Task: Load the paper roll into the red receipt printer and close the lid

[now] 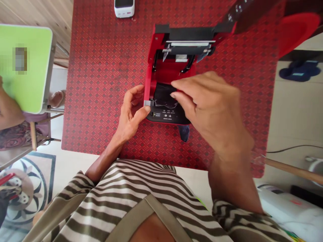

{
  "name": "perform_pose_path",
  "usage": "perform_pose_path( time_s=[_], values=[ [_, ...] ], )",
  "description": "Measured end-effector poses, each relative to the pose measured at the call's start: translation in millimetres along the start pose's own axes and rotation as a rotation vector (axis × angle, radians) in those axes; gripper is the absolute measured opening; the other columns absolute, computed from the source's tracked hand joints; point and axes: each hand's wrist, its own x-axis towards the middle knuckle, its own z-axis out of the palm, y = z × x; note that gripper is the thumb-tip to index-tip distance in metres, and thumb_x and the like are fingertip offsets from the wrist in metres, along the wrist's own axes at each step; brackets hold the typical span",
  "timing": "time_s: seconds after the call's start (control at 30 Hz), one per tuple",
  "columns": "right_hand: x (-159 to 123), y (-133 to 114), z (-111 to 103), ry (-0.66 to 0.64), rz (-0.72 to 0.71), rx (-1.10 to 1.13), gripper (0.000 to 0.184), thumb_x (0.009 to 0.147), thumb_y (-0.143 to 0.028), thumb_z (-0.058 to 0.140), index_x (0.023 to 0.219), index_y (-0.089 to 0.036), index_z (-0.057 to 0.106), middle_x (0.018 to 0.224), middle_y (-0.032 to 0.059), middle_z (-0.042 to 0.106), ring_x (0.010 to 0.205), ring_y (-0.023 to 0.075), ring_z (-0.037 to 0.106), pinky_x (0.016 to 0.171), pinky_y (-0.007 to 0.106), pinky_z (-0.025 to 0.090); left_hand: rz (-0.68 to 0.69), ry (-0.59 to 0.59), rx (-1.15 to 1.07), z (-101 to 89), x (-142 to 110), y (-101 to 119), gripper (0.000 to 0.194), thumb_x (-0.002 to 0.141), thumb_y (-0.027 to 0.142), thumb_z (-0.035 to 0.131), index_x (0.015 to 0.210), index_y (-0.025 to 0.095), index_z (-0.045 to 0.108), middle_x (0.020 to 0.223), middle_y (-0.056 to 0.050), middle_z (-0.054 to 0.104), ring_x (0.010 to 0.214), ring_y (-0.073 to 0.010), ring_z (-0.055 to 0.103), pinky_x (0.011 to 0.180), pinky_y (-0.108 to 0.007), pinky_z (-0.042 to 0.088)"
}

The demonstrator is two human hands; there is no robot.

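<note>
A red machine with a black front panel stands open on the red patterned tablecloth. Its lid is tilted back and a dark hollow shows inside. My left hand rests against the machine's left front corner, thumb on a small grey tab, fingers curled. My right hand hovers over the hollow with its fingertips pinched together at the dark interior; whether they hold anything is hidden.
A small white device sits at the table's far edge. A lime-green stool stands left of the table, with another person's arm beside it. A dark cloth scrap lies under the machine's front.
</note>
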Motion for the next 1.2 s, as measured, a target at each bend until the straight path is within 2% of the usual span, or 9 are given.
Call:
perform_pose_path(
  time_s=[0.1, 0.27, 0.43, 0.53, 0.63, 0.77, 0.9, 1.03, 1.2],
  values=[
    [23.7, 15.5, 20.3, -0.159, 0.079, 0.067, 0.02, 0.123, -0.038, 0.074, 0.117, -0.032, 0.091, 0.12, 0.0093, 0.093, 0.124, 0.0398, 0.085, 0.119, 0.062, 0.07, -0.014, -0.011, 0.013, 0.0, -1.8, 1.3, 0.078, 0.111, 0.086, 0.09, 0.169, 0.039, 0.071, 0.172, -0.011, 0.083, 0.16, -0.0405, 0.081, 0.14, -0.064, 0.065],
    [35.5, 32.4, 55.0, -0.208, 0.111, 0.057, 0.017, 0.119, -0.039, 0.074, 0.108, -0.031, 0.084, 0.115, 0.0107, 0.087, 0.117, 0.0386, 0.082, 0.122, 0.063, 0.068, -0.053, -0.024, 0.011, 1.6, -0.9, 5.2, 0.083, 0.108, 0.094, 0.089, 0.168, 0.039, 0.069, 0.172, -0.012, 0.083, 0.162, -0.0421, 0.08, 0.139, -0.065, 0.066],
    [35.0, 43.2, 68.4, -0.236, 0.065, -0.02, 0.007, 0.114, -0.035, 0.077, 0.111, -0.031, 0.081, 0.116, 0.0117, 0.088, 0.117, 0.0402, 0.084, 0.122, 0.065, 0.067, -0.064, -0.002, 0.015, 4.1, -2.1, 6.9, 0.076, 0.111, 0.088, 0.09, 0.166, 0.04, 0.072, 0.171, -0.012, 0.082, 0.161, -0.0421, 0.08, 0.14, -0.066, 0.065],
    [38.5, 44.1, 71.0, -0.258, 0.114, -0.007, 0.008, 0.109, -0.03, 0.081, 0.104, -0.031, 0.076, 0.116, 0.012, 0.088, 0.125, 0.0431, 0.086, 0.126, 0.067, 0.065, -0.067, -0.013, 0.013, 3.6, -3.1, 8.5, 0.074, 0.111, 0.086, 0.091, 0.166, 0.04, 0.072, 0.172, -0.012, 0.081, 0.161, -0.0425, 0.079, 0.14, -0.067, 0.065],
    [45.6, 45.1, 64.8, -0.31, 0.122, 0.013, 0.014, 0.1, -0.022, 0.086, 0.101, -0.03, 0.074, 0.116, 0.0115, 0.088, 0.127, 0.0448, 0.088, 0.127, 0.069, 0.064, -0.063, -0.016, 0.009, 3.0, -3.1, 10.0, 0.072, 0.112, 0.082, 0.092, 0.166, 0.038, 0.073, 0.172, -0.013, 0.081, 0.161, -0.0416, 0.079, 0.142, -0.067, 0.064],
    [54.5, 46.3, 44.2, -0.365, 0.021, 0.041, 0.023, 0.09, -0.017, 0.088, 0.107, -0.03, 0.079, 0.115, 0.0098, 0.09, 0.113, 0.0419, 0.087, 0.118, 0.069, 0.07, -0.073, -0.01, 0.021, 4.0, -2.4, 11.3, 0.073, 0.112, 0.083, 0.092, 0.165, 0.038, 0.073, 0.171, -0.012, 0.082, 0.161, -0.0413, 0.079, 0.141, -0.065, 0.065],
    [57.4, 39.2, 27.1, -0.312, 0.038, 0.042, 0.022, 0.089, -0.02, 0.087, 0.107, -0.032, 0.082, 0.108, 0.007, 0.09, 0.104, 0.0395, 0.085, 0.108, 0.065, 0.074, -0.068, -0.016, 0.011, 4.4, -2.3, 10.6, 0.068, 0.113, 0.082, 0.091, 0.164, 0.039, 0.074, 0.172, -0.012, 0.082, 0.159, -0.0413, 0.08, 0.138, -0.065, 0.067],
    [53.3, 24.7, 15.1, -0.291, 0.082, -0.011, 0.021, 0.093, -0.024, 0.087, 0.112, -0.032, 0.082, 0.106, 0.0053, 0.088, 0.105, 0.0402, 0.09, 0.109, 0.064, 0.074, -0.054, -0.017, 0.003, 2.6, -2.8, 8.8, 0.067, 0.114, 0.08, 0.092, 0.164, 0.04, 0.075, 0.17, -0.011, 0.083, 0.16, -0.0415, 0.08, 0.141, -0.067, 0.063],
    [32.7, 5.1, -12.4, -0.131, 0.091, 0.089, 0.02, 0.096, -0.023, 0.088, 0.113, -0.033, 0.085, 0.114, 0.0026, 0.094, 0.103, 0.0354, 0.092, 0.101, 0.058, 0.078, -0.069, -0.016, 0.026, 1.3, -3.0, 8.3, 0.07, 0.113, 0.082, 0.092, 0.165, 0.039, 0.075, 0.169, -0.011, 0.084, 0.158, -0.0418, 0.081, 0.14, -0.067, 0.063]
  ],
)
